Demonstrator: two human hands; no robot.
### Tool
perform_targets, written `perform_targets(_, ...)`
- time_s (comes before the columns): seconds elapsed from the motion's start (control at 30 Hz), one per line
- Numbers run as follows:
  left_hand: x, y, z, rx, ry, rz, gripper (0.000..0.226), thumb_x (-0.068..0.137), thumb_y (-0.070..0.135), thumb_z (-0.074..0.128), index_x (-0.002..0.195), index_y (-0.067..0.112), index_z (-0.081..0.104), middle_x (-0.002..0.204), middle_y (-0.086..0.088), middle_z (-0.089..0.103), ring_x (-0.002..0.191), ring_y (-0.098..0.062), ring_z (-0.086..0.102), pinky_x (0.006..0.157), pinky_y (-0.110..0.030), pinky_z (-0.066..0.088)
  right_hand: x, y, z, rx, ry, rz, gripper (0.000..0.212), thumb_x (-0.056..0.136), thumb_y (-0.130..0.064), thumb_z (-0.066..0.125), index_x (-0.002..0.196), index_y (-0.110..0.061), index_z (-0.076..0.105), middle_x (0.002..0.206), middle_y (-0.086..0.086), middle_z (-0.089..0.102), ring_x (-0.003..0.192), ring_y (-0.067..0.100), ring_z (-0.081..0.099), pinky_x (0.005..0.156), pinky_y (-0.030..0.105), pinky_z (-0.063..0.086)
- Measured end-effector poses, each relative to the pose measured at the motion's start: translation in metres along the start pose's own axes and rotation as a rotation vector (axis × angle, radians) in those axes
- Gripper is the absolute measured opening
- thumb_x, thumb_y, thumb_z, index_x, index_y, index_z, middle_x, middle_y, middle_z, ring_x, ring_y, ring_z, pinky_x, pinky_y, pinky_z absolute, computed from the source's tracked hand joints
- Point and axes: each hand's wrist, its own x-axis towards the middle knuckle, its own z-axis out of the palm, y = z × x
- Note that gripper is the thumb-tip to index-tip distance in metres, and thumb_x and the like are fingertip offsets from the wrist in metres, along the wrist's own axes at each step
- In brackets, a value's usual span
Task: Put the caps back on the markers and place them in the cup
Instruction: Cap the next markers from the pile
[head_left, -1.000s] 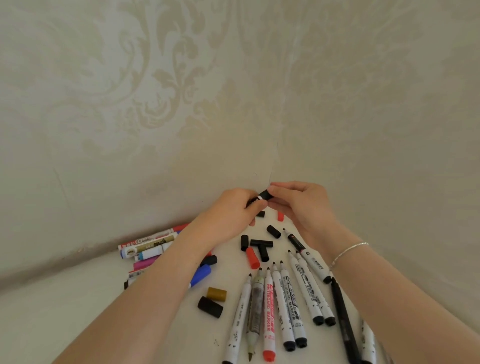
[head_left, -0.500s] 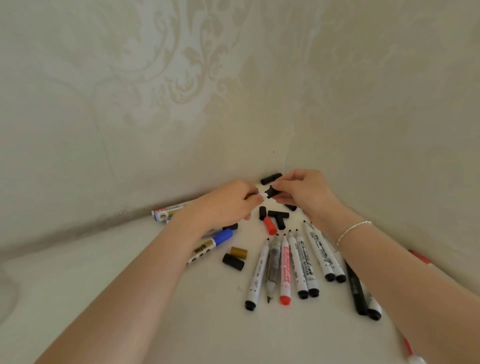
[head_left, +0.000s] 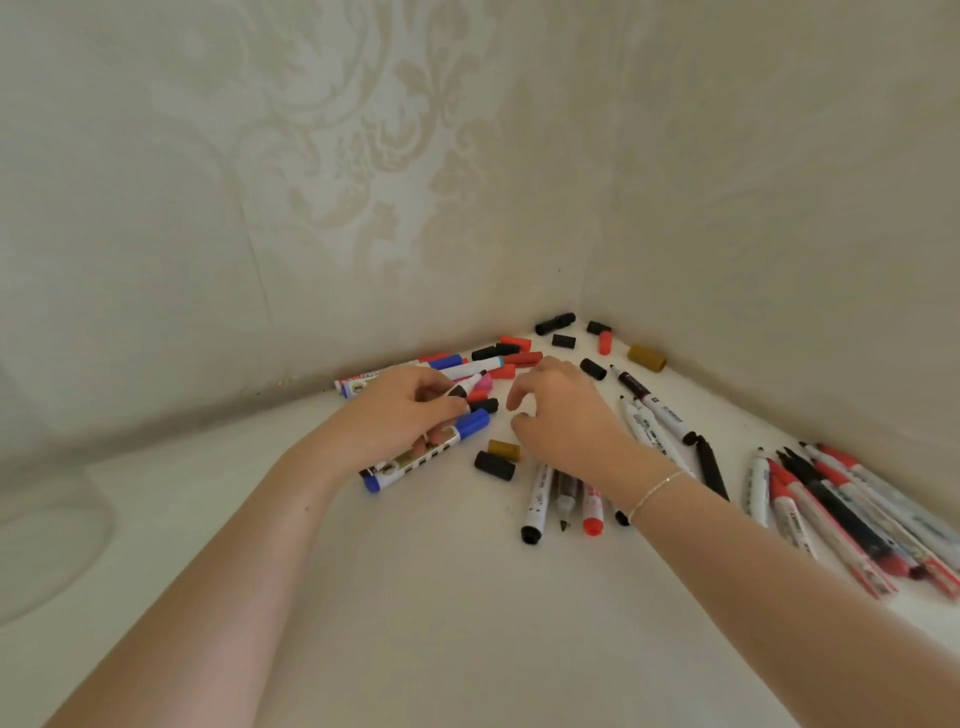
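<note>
- Head view: I see the left hand (head_left: 402, 410) low over the white tabletop (head_left: 415, 597), fingers curled round a white marker (head_left: 466, 387) with a black collar. Its long axis runs from lower left to upper right, and the tip end points up-right toward the wall corner.
- The marker sits just above a blue-capped marker (head_left: 426, 457) that lies flat under the same hand, on a similar diagonal, with its blue cap up-right.
- The right hand (head_left: 563, 415) hovers palm down just right of the left, its fingers loosely bent and apart, gripping nothing I can make out. A thin bracelet (head_left: 655, 491) circles that wrist.
- A black cap (head_left: 494, 465) and a gold cap (head_left: 504, 449) lie touching each other between the two forearms; more loose black and red caps scatter toward the corner.
- A row of markers (head_left: 563, 501) lies partly under the right wrist with ends toward me. A second bundle of markers (head_left: 852, 519) fans out at far right.
- A translucent cup (head_left: 52, 525) shows faintly at the left edge, well apart from the hands.
- Against the frame half a second back, the hands have come apart: they had met over a black cap, and now only the left holds anything. The camera has swung, bringing the right-hand bundle into sight.
</note>
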Motion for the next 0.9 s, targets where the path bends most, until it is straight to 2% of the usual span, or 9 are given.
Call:
perform_targets(0.1, -0.002, 0.000, -0.005, -0.111, 0.047, 0.006, 0.012, 0.094, 0.028, 0.059, 0.100, 0.022, 0.068, 0.053, 0.009, 0.059, 0.043, -0.001, 0.049, 0.049, -0.015, 0.044, -0.007, -0.017, 0.000, -0.079, -0.150, -0.118, 0.018, 0.086, -0.028, 0.059, 0.099, -0.018, 0.065, 0.095, -0.004, 0.053, 0.095, 0.014, 0.050, 0.095, 0.034, 0.036)
perform_targets(0.2, -0.003, 0.002, -0.007, -0.221, 0.036, 0.009, 0.016, 0.095, 0.032, 0.058, 0.108, 0.028, 0.067, 0.059, 0.007, 0.064, 0.043, -0.007, 0.049, 0.046, -0.019, 0.042, -0.007, -0.026, 0.004, -0.230, -0.242, -0.184, 0.012, 0.087, -0.025, 0.057, 0.092, -0.014, 0.058, 0.090, -0.001, 0.055, 0.088, 0.018, 0.051, 0.086, 0.035, 0.030)
perform_targets(0.27, -0.005, 0.003, -0.007, -0.218, 0.021, 0.004, 0.017, 0.095, 0.033, 0.057, 0.109, 0.029, 0.067, 0.063, 0.004, 0.065, 0.044, -0.010, 0.047, 0.045, -0.020, 0.040, -0.003, -0.026, 0.005, -0.231, -0.246, -0.189, 0.009, 0.089, -0.022, 0.056, 0.092, -0.015, 0.058, 0.090, -0.001, 0.057, 0.087, 0.018, 0.052, 0.083, 0.032, 0.034)
perform_targets(0.37, -0.005, 0.002, -0.006, -0.212, 0.015, -0.002, 0.019, 0.097, 0.031, 0.054, 0.110, 0.025, 0.066, 0.060, 0.007, 0.061, 0.043, -0.010, 0.040, 0.042, -0.018, 0.034, 0.006, -0.017, -0.003, 0.080, -0.209, -0.103, 0.014, 0.089, -0.021, 0.060, 0.098, -0.015, 0.069, 0.095, 0.002, 0.067, 0.084, 0.018, 0.063, 0.075, 0.027, 0.051)
perform_targets(0.43, -0.004, 0.001, -0.006, -0.214, 0.028, -0.019, 0.020, 0.097, 0.032, 0.053, 0.113, 0.026, 0.065, 0.061, 0.007, 0.059, 0.041, -0.007, 0.038, 0.041, -0.016, 0.032, 0.010, -0.007, -0.012, 0.416, -0.161, -0.034, 0.015, 0.089, -0.016, 0.060, 0.101, -0.016, 0.070, 0.091, 0.002, 0.069, 0.081, 0.018, 0.068, 0.072, 0.023, 0.054)
perform_targets(0.53, -0.001, 0.000, -0.005, -0.179, 0.037, -0.012, 0.024, 0.096, 0.034, 0.056, 0.118, 0.030, 0.064, 0.067, 0.006, 0.061, 0.042, -0.004, 0.039, 0.042, -0.015, 0.034, 0.012, 0.008, -0.022, 0.834, -0.141, -0.004, 0.022, 0.091, -0.009, 0.060, 0.111, -0.014, 0.067, 0.093, 0.005, 0.071, 0.081, 0.020, 0.071, 0.073, 0.025, 0.058)
perform_targets(0.67, 0.000, 0.002, -0.005, -0.159, 0.067, 0.013, 0.029, 0.093, 0.035, 0.060, 0.122, 0.032, 0.063, 0.069, 0.007, 0.063, 0.043, 0.003, 0.047, 0.044, -0.011, 0.035, 0.016, 0.019, -0.024, 0.966, -0.064, -0.029, 0.021, 0.088, -0.004, 0.063, 0.107, -0.012, 0.066, 0.091, -0.002, 0.074, 0.077, 0.014, 0.069, 0.072, 0.024, 0.054)
perform_targets(0.77, 0.000, 0.005, -0.005, -0.137, 0.071, 0.021, 0.028, 0.092, 0.037, 0.061, 0.120, 0.036, 0.063, 0.072, 0.008, 0.064, 0.045, 0.006, 0.050, 0.047, -0.011, 0.037, 0.019, 0.020, -0.023, 1.013, -0.049, -0.024, 0.017, 0.086, -0.002, 0.064, 0.100, -0.012, 0.066, 0.089, 0.001, 0.074, 0.077, 0.012, 0.066, 0.072, 0.026, 0.050)
perform_targets(0.9, -0.001, 0.006, -0.003, -0.154, 0.045, 0.040, 0.014, 0.091, 0.036, 0.062, 0.098, 0.048, 0.062, 0.065, 0.008, 0.062, 0.043, 0.000, 0.042, 0.048, -0.017, 0.036, 0.021, 0.017, -0.022, 1.057, -0.065, -0.027, 0.016, 0.087, -0.001, 0.063, 0.098, -0.011, 0.069, 0.096, 0.012, 0.073, 0.082, 0.017, 0.064, 0.077, 0.029, 0.049)
